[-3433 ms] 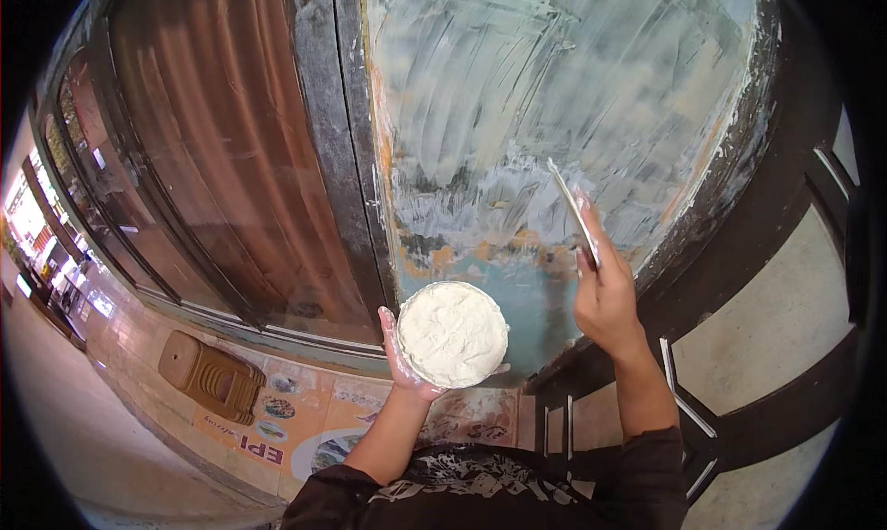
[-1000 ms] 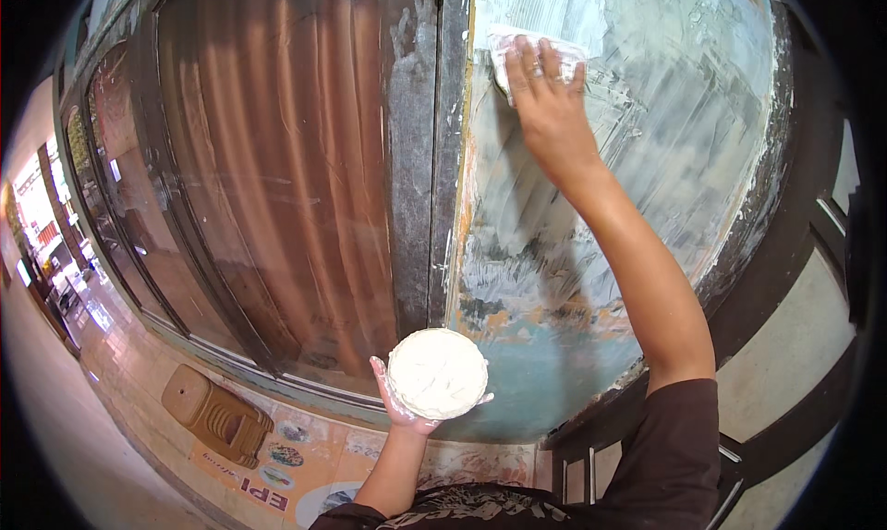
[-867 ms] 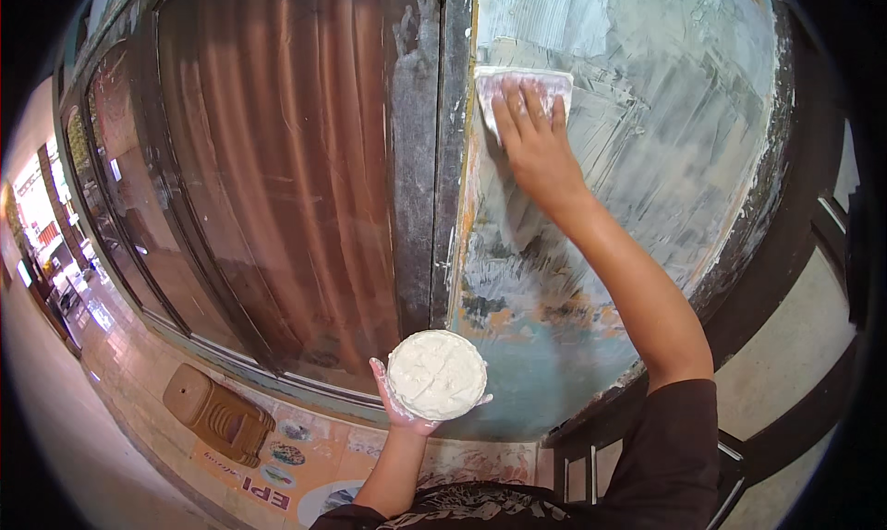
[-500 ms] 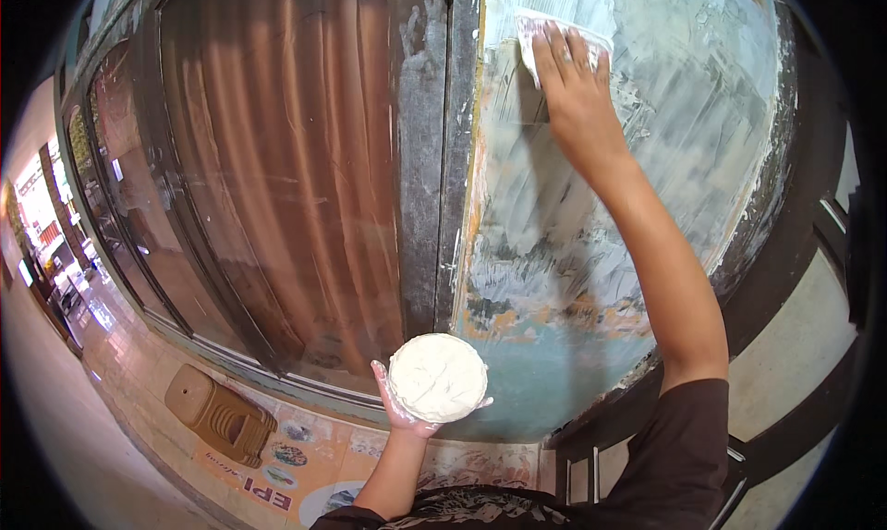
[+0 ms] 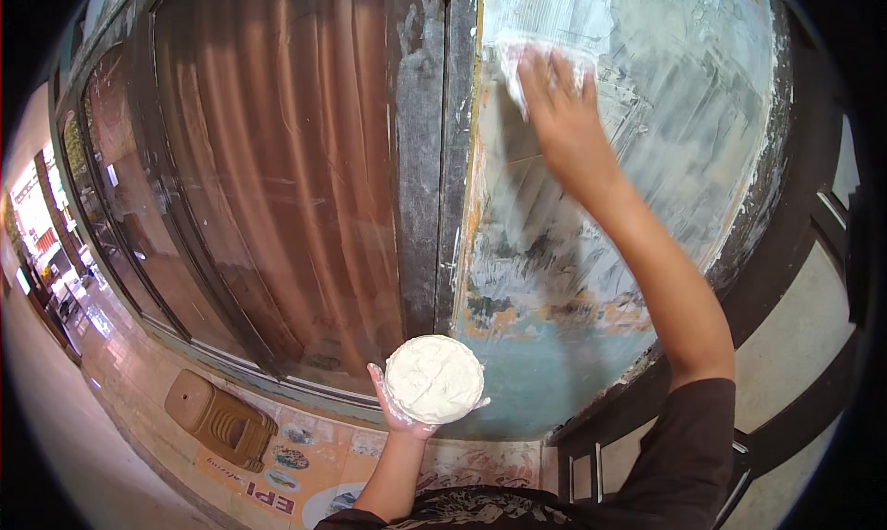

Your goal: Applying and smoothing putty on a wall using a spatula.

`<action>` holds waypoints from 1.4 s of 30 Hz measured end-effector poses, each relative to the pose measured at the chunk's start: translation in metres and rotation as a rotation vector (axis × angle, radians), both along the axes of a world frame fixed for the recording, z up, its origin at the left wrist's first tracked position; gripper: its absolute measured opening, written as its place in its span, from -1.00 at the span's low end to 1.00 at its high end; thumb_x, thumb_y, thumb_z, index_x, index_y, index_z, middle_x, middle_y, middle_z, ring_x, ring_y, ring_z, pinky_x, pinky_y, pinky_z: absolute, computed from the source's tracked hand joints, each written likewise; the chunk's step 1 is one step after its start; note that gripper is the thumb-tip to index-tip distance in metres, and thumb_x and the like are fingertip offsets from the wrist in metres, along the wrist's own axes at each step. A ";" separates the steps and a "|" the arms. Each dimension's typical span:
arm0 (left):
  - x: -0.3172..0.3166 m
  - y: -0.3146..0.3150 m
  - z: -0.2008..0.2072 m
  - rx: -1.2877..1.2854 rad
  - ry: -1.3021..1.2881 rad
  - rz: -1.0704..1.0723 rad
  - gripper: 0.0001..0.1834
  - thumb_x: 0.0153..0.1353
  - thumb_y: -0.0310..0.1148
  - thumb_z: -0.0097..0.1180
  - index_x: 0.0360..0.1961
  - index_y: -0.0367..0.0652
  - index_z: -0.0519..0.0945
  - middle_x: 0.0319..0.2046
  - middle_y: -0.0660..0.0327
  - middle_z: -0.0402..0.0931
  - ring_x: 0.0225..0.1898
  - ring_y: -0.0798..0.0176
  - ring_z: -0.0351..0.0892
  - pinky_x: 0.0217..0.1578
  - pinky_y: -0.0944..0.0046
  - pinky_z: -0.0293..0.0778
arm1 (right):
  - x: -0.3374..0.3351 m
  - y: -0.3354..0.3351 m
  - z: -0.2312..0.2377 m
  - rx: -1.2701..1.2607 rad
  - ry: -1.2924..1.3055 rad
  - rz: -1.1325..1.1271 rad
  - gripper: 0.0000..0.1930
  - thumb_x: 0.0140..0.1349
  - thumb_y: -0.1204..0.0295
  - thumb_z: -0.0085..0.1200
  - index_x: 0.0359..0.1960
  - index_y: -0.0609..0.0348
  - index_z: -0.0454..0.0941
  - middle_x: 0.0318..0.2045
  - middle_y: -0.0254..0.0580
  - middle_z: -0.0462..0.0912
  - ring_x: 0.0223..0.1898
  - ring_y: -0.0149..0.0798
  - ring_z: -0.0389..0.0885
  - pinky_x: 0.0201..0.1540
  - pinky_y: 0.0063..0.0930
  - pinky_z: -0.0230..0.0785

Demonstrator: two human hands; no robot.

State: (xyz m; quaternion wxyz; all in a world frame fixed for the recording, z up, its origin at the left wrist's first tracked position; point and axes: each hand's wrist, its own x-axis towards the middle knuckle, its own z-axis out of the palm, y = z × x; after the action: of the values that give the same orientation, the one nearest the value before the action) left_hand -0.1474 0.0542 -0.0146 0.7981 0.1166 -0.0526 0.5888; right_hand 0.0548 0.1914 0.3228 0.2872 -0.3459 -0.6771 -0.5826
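My left hand (image 5: 405, 425), smeared with white, supports a round tub from below, its fingers curled round the sides. White putty (image 5: 434, 379) fills the tub to the rim and hides most of it. Higher up, my right hand (image 5: 571, 128) presses a flat, putty-coated spreader (image 5: 514, 79) against the wall panel (image 5: 591, 216); slight motion blur softens the fingers. Fresh white streaks cover the panel above the spreader. Patchy grey and white coating lies below it, with bare blue-green paint at the bottom.
Left of the panel stands a dark wooden post (image 5: 420, 160), then a glass window with a brown curtain (image 5: 277, 160). Stacked brown plastic stools (image 5: 220, 419) sit on the floor by a printed orange banner (image 5: 245, 465). Dark-framed panels (image 5: 785, 345) are close on my right.
My right hand has drawn the spreader down and slightly left along the wall, leaving white streaks above. The left hand and tub have barely shifted.
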 end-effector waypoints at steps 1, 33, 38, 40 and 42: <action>0.003 0.001 0.001 0.003 0.001 -0.008 0.15 0.06 0.65 -0.25 0.49 0.04 0.16 0.48 -0.06 0.05 0.41 -0.47 0.10 0.15 -0.82 0.01 | 0.004 0.007 0.021 0.037 0.012 -0.011 -0.34 0.23 0.56 -0.06 0.43 0.28 0.16 0.43 0.04 0.25 0.44 0.16 0.19 0.40 0.27 0.03; -0.009 -0.001 -0.001 0.050 -0.028 -0.045 0.17 0.05 0.67 -0.28 0.51 0.07 0.11 0.50 -0.05 -0.01 0.43 -0.46 0.05 0.16 -0.84 -0.05 | 0.014 -0.001 -0.035 -0.154 -0.080 0.013 -0.33 0.24 0.56 -0.09 0.45 0.26 0.12 0.44 0.00 0.25 0.45 0.12 0.19 0.43 0.26 -0.01; 0.005 0.003 0.007 0.135 -0.064 -0.120 0.18 0.06 0.67 -0.29 0.52 0.04 0.10 0.51 -0.07 -0.05 0.44 -0.46 0.02 0.17 -0.82 -0.05 | 0.048 0.025 0.017 -0.004 0.045 -0.054 -0.31 0.24 0.58 -0.07 0.46 0.26 0.08 0.44 0.05 0.22 0.46 0.22 0.13 0.42 0.27 0.00; -0.001 0.003 0.005 0.128 -0.037 -0.093 0.18 0.06 0.67 -0.29 0.52 0.03 0.10 0.51 -0.08 -0.05 0.44 -0.47 0.02 0.18 -0.81 -0.03 | 0.039 0.034 -0.041 -0.164 -0.082 -0.182 -0.33 0.26 0.52 -0.07 0.45 0.24 0.12 0.44 0.04 0.24 0.45 0.25 0.13 0.42 0.27 -0.01; -0.004 0.002 0.005 0.126 0.007 -0.069 0.19 0.06 0.67 -0.29 0.51 0.01 0.10 0.51 -0.10 -0.05 0.43 -0.49 0.01 0.20 -0.77 -0.01 | 0.041 0.015 -0.115 -0.327 -0.142 -0.011 -0.34 0.25 0.48 -0.04 0.43 0.22 0.18 0.42 0.00 0.28 0.43 0.26 0.18 0.42 0.26 -0.01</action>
State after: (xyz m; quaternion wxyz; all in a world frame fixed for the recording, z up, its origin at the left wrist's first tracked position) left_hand -0.1511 0.0562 -0.0099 0.8091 0.1667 -0.0906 0.5561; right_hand 0.0955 0.2063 0.2081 0.1755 -0.3497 -0.7795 -0.4891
